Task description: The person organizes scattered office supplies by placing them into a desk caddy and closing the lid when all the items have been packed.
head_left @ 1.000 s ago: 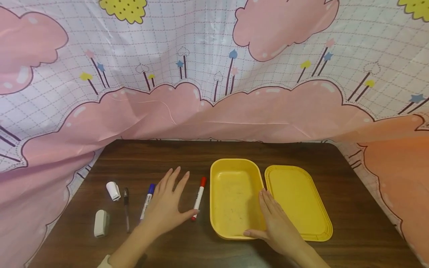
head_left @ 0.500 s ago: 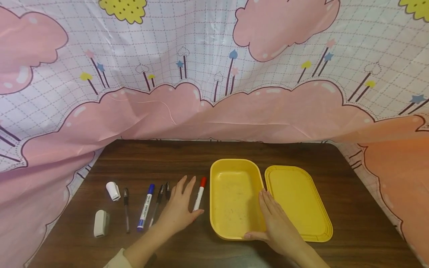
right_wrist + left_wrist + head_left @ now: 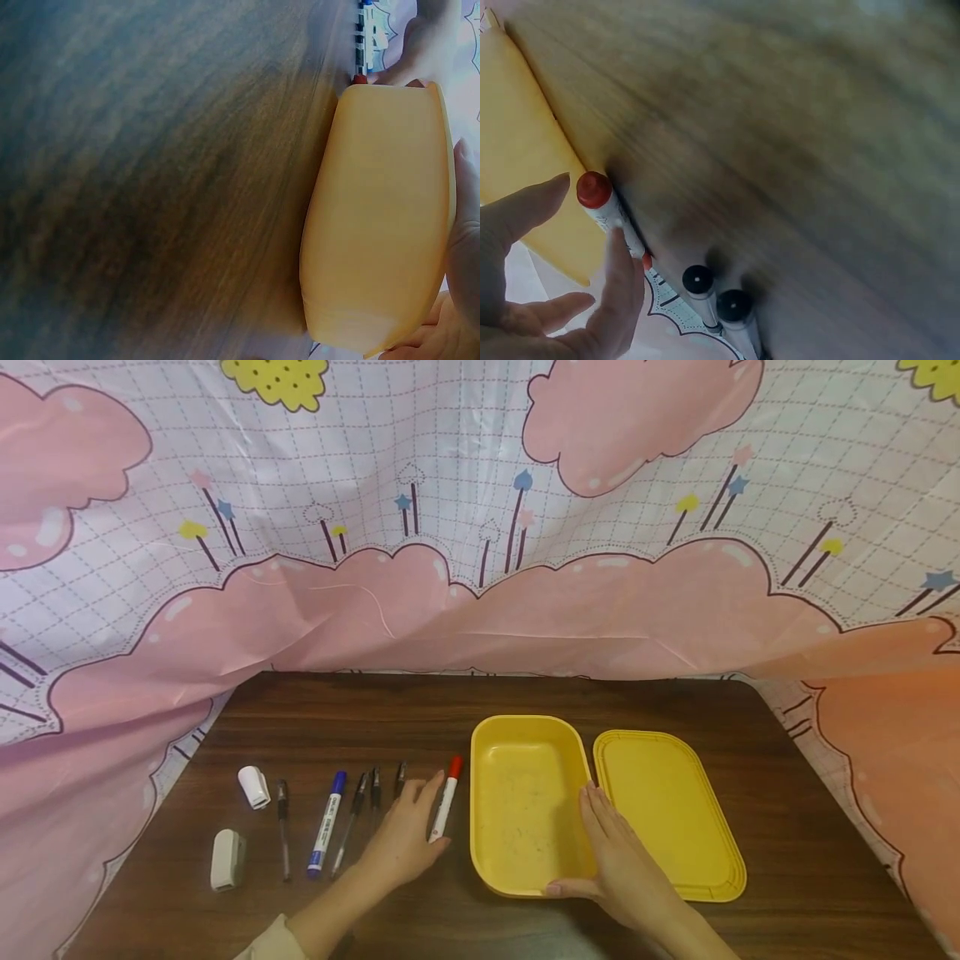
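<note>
On the table, my left hand (image 3: 405,839) reaches over a red-capped whiteboard marker (image 3: 447,802). In the left wrist view its thumb stands apart from the marker, while the other fingers lie along the marker's far side. Several black-capped pens (image 3: 352,818) lie just left of that hand, one of them partly hidden by it. My right hand (image 3: 626,868) rests at the near right corner of a yellow plastic box (image 3: 517,810). Its fingers lie straight along the right rim, and the thumb reaches along the near rim. No items show inside the box.
Right of the box lies its flat yellow lid (image 3: 667,810). Farther left are a blue whiteboard marker (image 3: 327,822), another black pen (image 3: 282,831) and two small white objects, one upper (image 3: 253,787) and one lower (image 3: 225,860). A patterned curtain (image 3: 480,610) hangs behind the table (image 3: 375,702).
My left hand has moved right and nearer, from above the pens to the red marker, uncovering the blue marker and black pens. My right hand stays at the box.
</note>
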`<state>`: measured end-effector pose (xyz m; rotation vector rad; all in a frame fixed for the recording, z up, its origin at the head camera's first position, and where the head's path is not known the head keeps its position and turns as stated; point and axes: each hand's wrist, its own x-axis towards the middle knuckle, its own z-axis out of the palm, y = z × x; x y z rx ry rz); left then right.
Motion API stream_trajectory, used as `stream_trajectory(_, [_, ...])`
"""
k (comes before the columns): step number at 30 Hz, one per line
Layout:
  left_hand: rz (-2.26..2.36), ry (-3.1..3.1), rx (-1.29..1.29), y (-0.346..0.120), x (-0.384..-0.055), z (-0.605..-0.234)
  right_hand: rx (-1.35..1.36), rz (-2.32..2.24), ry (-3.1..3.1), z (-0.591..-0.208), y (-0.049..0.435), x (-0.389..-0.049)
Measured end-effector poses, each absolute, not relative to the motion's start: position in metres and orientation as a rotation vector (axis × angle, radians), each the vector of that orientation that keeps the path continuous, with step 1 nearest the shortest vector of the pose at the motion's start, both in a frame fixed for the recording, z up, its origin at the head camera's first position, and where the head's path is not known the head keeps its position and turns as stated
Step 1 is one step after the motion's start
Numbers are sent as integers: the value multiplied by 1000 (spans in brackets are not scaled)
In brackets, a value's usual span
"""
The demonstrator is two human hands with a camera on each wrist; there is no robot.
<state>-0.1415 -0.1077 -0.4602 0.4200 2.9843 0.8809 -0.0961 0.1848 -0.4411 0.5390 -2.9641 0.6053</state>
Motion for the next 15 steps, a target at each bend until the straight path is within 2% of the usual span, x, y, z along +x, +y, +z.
stream_trajectory(15, [912,2907,416,-105,-146,-462,515,623,-2980,-442,185,-97])
